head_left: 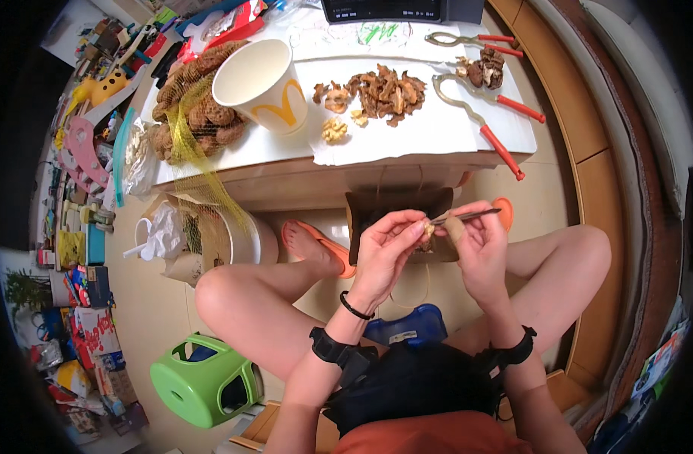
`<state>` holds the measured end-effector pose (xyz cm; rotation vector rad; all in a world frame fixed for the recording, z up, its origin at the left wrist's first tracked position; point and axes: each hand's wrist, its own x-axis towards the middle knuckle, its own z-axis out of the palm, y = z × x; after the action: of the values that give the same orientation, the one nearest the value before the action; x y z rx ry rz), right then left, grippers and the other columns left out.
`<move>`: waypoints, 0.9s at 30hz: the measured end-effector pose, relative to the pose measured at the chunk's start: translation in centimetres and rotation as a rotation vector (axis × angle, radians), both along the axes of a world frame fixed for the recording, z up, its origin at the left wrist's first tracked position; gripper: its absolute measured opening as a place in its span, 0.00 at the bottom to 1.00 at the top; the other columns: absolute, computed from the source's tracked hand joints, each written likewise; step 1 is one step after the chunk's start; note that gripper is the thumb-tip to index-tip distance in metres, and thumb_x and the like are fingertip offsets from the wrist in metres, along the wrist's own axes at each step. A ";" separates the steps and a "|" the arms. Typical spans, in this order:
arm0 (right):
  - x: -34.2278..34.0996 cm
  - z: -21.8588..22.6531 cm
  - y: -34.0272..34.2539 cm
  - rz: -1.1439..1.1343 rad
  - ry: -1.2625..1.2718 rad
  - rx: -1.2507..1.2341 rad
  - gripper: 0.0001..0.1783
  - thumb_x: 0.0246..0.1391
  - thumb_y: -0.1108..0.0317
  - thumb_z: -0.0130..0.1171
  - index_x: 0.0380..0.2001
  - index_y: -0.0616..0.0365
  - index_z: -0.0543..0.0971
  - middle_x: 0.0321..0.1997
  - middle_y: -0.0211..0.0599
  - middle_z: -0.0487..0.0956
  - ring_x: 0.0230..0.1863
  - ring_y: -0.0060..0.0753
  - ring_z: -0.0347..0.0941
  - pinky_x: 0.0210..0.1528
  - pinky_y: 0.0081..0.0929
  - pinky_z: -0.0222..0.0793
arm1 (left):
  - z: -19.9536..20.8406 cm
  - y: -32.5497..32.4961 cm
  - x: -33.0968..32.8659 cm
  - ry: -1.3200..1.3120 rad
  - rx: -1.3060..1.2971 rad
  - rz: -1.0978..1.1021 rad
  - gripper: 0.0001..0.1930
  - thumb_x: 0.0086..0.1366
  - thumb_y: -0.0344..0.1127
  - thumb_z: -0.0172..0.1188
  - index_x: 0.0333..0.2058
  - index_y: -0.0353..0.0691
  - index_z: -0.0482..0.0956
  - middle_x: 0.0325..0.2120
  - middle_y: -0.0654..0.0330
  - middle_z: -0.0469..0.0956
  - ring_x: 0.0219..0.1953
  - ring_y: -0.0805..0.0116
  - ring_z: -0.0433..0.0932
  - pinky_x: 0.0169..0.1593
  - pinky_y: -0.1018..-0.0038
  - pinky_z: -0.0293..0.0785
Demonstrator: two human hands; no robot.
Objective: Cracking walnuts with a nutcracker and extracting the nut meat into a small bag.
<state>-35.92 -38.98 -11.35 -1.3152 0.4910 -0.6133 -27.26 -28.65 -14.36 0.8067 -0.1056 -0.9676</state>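
Note:
Over my lap, my left hand (388, 246) pinches a small piece of walnut (428, 228) between thumb and fingers. My right hand (481, 246) grips a thin dark metal pick (479, 215), its tip at the walnut piece; a tan covering wraps one fingertip. Beneath both hands is an open dark box (360, 216), its inside partly hidden. On the table ahead, pale walnut kernels (335, 130) lie on white paper beside a heap of brown walnut bits (389, 92). Two red-handled nutcrackers (502, 151) rest at the right, with cracked dark walnuts (488, 69) between them.
A white paper cup (265, 79) stands beside a yellow mesh bag of whole walnuts (203, 113), whose net hangs over the table edge. Below sits a white bin (265, 240). A green stool (199, 382) is at lower left, and a wooden cabinet (581, 121) borders the right.

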 end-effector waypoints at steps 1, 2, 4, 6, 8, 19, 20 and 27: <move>0.0 0.0 -0.1 0.007 0.001 0.026 0.06 0.50 0.80 0.45 0.34 0.67 0.64 0.31 0.38 0.70 0.34 0.23 0.70 0.38 0.17 0.68 | 0.1 0.0 0.0 -0.005 -0.002 -0.005 0.10 0.57 0.26 0.52 0.38 0.33 0.71 0.32 0.59 0.74 0.34 0.75 0.73 0.41 0.82 0.70; -0.1 0.0 -0.3 0.013 0.002 0.052 0.06 0.50 0.80 0.45 0.34 0.67 0.64 0.31 0.39 0.69 0.34 0.24 0.71 0.37 0.18 0.69 | 0.2 -0.1 0.1 -0.010 -0.004 -0.009 0.10 0.57 0.27 0.53 0.38 0.33 0.72 0.33 0.59 0.74 0.34 0.75 0.73 0.41 0.81 0.70; -0.1 0.0 -0.4 0.006 -0.006 0.060 0.06 0.50 0.80 0.45 0.33 0.67 0.63 0.31 0.39 0.69 0.34 0.24 0.71 0.37 0.18 0.70 | 0.0 0.0 0.1 -0.007 -0.013 -0.004 0.10 0.57 0.26 0.52 0.39 0.33 0.71 0.33 0.58 0.74 0.34 0.74 0.73 0.41 0.81 0.70; -0.2 0.0 -0.5 -0.005 -0.017 0.067 0.06 0.51 0.80 0.45 0.33 0.67 0.63 0.31 0.39 0.69 0.34 0.25 0.71 0.37 0.19 0.70 | 0.3 0.0 0.1 0.019 -0.031 -0.016 0.11 0.57 0.26 0.52 0.40 0.32 0.71 0.34 0.56 0.74 0.35 0.73 0.73 0.41 0.80 0.71; -0.3 0.0 -0.7 -0.013 -0.022 0.041 0.06 0.51 0.80 0.45 0.34 0.67 0.63 0.31 0.39 0.70 0.34 0.25 0.71 0.37 0.18 0.69 | 0.2 -0.2 0.0 0.037 -0.028 -0.028 0.12 0.57 0.26 0.52 0.40 0.32 0.70 0.35 0.56 0.74 0.36 0.72 0.74 0.42 0.80 0.71; -1.0 0.5 -0.3 -0.041 0.060 -0.692 0.12 0.38 0.83 0.50 0.31 0.64 0.70 0.32 0.41 0.73 0.33 0.35 0.71 0.37 0.24 0.67 | 0.1 -0.2 0.0 0.032 0.020 -0.011 0.14 0.56 0.24 0.52 0.42 0.34 0.69 0.37 0.55 0.74 0.37 0.71 0.73 0.43 0.79 0.71; -0.9 0.4 -0.3 -0.041 0.061 -0.692 0.12 0.38 0.83 0.50 0.31 0.64 0.70 0.32 0.41 0.73 0.33 0.35 0.71 0.37 0.24 0.67 | 0.0 -0.2 -0.1 0.036 0.010 0.000 0.13 0.56 0.24 0.52 0.42 0.35 0.69 0.37 0.55 0.74 0.37 0.72 0.73 0.43 0.79 0.71; -0.7 0.4 0.1 -0.042 0.069 -0.608 0.11 0.39 0.82 0.49 0.31 0.64 0.71 0.32 0.41 0.73 0.33 0.34 0.72 0.36 0.24 0.67 | -0.4 0.0 -0.1 0.069 -0.046 0.020 0.12 0.55 0.23 0.52 0.41 0.36 0.70 0.37 0.56 0.74 0.37 0.72 0.73 0.44 0.79 0.71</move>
<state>-36.61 -38.90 -10.92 -1.9095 0.4011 -0.7888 -27.39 -28.70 -14.81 0.7304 -0.0597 -0.9701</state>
